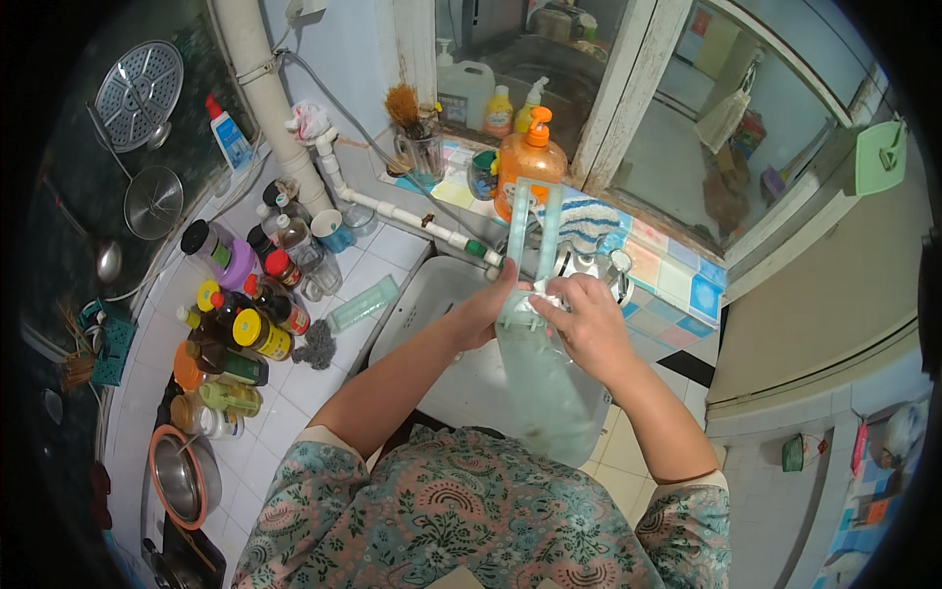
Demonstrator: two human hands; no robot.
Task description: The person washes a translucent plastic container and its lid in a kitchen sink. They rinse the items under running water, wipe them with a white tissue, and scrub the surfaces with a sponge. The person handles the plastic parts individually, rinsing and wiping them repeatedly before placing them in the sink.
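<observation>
Over the sink [412,294], my left hand [483,312] is closed on the edge of a long pale-green translucent plastic piece [540,378]. Its upper end has two narrow arms with a gap between them; its lower end is broad and flat. My right hand [594,329] is closed on a small crumpled white cloth or tissue [531,300], pressed against the middle of the piece. Part of the cloth is hidden by my fingers. A similar pale-green plastic piece [364,303] lies on the tiled counter left of the sink, beside a grey scrubbing pad [315,346].
Several bottles and jars, one with a yellow lid [261,335], crowd the left counter near a metal bowl [180,475]. A white pipe [397,212] runs behind the sink. An orange pump bottle [530,162] and a striped cloth [589,224] sit on the ledge below the window.
</observation>
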